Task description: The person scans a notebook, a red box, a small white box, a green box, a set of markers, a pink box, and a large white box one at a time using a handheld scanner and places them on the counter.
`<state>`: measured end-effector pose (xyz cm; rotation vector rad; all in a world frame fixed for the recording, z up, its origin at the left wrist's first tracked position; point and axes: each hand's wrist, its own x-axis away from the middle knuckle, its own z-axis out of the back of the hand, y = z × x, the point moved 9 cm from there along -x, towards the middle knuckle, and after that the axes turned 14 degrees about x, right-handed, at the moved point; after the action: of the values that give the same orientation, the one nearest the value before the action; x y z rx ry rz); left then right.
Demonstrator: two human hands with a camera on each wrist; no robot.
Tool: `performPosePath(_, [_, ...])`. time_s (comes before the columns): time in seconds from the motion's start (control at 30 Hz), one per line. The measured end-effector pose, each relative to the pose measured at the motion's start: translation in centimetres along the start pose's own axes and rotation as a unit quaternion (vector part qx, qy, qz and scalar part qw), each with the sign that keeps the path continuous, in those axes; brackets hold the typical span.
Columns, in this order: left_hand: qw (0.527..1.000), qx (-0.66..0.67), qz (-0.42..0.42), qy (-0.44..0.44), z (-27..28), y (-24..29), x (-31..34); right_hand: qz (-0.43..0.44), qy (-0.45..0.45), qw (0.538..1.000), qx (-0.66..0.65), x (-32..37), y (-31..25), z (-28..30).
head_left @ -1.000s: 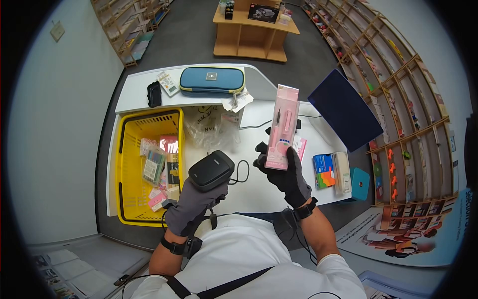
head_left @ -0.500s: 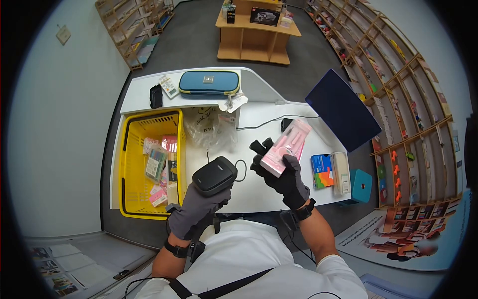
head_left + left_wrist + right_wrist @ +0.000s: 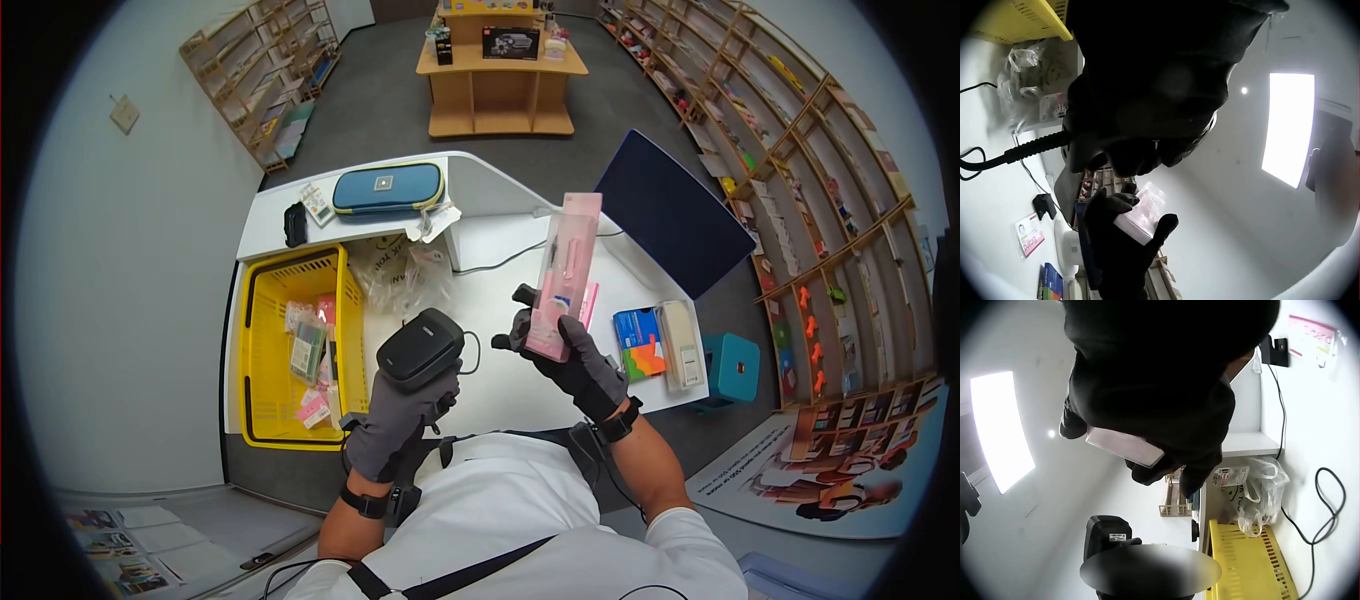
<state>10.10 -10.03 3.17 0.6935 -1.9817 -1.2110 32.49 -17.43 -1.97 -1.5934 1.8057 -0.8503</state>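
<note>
A black corded device (image 3: 421, 349) with a rounded rectangular head is gripped in my gloved left hand (image 3: 395, 418), low over the counter beside the yellow basket. My gloved right hand (image 3: 572, 362) holds a pink clear-front package (image 3: 567, 270) by its lower end, thumb across the front. The package stands nearly upright and shows a slim dark item and a pink item inside. In the right wrist view the package's end (image 3: 1125, 447) pokes out from under the dark glove. The left wrist view shows the package (image 3: 1145, 212) between the right hand's fingers and thumb.
The yellow basket (image 3: 252, 345) with several packaged goods stands at the left, crumpled plastic bags (image 3: 405, 278) beside it. A blue case (image 3: 388, 189) lies on the raised ledge. At the right are a dark screen (image 3: 675, 213), small boxes (image 3: 640, 343) and a teal box (image 3: 734, 368).
The pink package tilted over to the right, then came back nearly upright in my right hand. The left hand still holds the black device, and the head view has shifted slightly.
</note>
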Motion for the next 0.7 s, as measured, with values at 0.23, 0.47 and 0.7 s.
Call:
performPosePath(0.23, [1.0,-0.006,-0.024,0.013,-1.5,0.6,-0.4,-0.013,0.053,0.985,0.166,-1.0,-1.4,1.1])
performPosePath(0.47, [0.999,0.006,-0.01,0.03,-2.1,0.7,-1.5,-0.03,0.095,0.954,0.282,-2.4,-2.5,2.3])
performPosePath(0.7, [0.995,-0.083,-0.039,0.026,-3.0,1.7,-3.8,-0.025,0.182,0.979,0.083,-3.7,-2.4,5.6])
